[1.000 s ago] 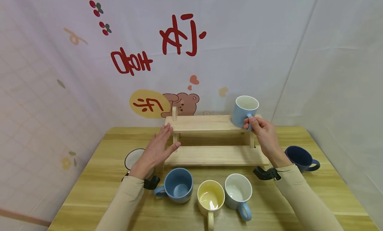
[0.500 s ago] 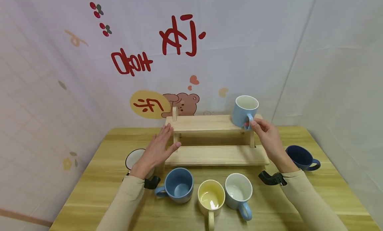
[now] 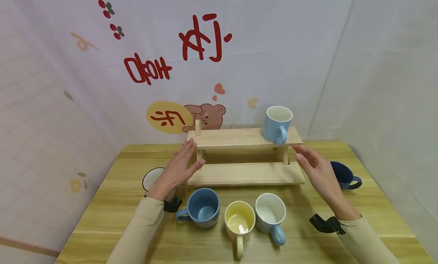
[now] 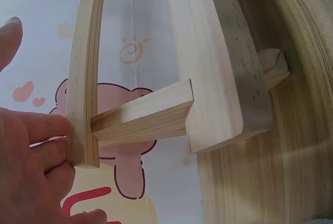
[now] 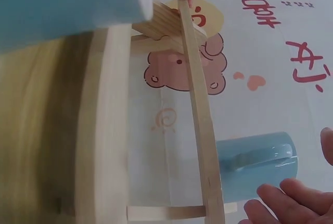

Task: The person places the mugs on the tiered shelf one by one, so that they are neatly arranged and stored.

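A light blue mug (image 3: pixel 273 128) stands upright near the right end of the upper board of a two-tier wooden rack (image 3: pixel 232 137), its handle facing front. My right hand (image 3: pixel 318 172) is apart from the mug, just to its right and below, fingers extended and holding nothing. In the right wrist view the fingertips (image 5: pixel 276 198) lie beside the same mug (image 5: pixel 255 166). My left hand (image 3: pixel 178 170) rests on the left end of the upper board with fingers straight. The left wrist view has its fingertips (image 4: pixel 52 130) against the board's edge.
In front of the rack stand a blue mug (image 3: pixel 203 209), a yellow mug (image 3: pixel 239 220) and a white mug with a blue handle (image 3: pixel 270 214). A dark navy mug (image 3: pixel 343 175) is at the right. A white dark-rimmed mug (image 3: pixel 152 177) is partly behind my left hand.
My right hand has let go of the light blue mug's handle and drawn back to the right and down. The mug stays on the upper board; my left hand keeps its place.
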A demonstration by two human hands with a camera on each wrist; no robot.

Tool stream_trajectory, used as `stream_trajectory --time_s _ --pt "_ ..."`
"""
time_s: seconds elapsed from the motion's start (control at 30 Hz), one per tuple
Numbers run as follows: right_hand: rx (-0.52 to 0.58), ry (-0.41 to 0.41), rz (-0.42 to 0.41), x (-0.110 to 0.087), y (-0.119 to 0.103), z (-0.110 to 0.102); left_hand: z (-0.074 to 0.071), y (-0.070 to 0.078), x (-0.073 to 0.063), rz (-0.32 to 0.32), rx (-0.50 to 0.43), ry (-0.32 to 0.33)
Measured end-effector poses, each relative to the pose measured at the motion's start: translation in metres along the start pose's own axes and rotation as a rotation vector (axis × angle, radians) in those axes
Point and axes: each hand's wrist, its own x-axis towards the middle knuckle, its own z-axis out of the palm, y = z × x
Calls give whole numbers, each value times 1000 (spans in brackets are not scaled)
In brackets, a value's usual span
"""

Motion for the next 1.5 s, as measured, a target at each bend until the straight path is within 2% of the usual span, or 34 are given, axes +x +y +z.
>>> stream_trajectory --time_s 0.1,0.27,0.5,0.73,1.03,1.2,1.37,1.5 --pt "-58 -9 -30 -13 3 -4 0 1 1 8 -4 9" --pt "-75 -63 -74 -32 3 -9 0 2 0 5 3 0" --pt "-95 -160 -46 -54 -3 -10 -2 0 1 -5 10 -7" --pt "-107 -239 -70 -72 1 -6 -3 -1 2 8 2 -5" --pt "1 -499 -109 -88 18 -5 -4 0 0 5 -21 -7" --pt "143 -667 -119 -88 29 0 -5 0 0 8 -21 -1" --pt "254 -761 -142 -89 38 8 -6 0 0 13 -30 0" --pt "320 -815 -110 -91 45 16 -5 0 0 14 -38 -5"
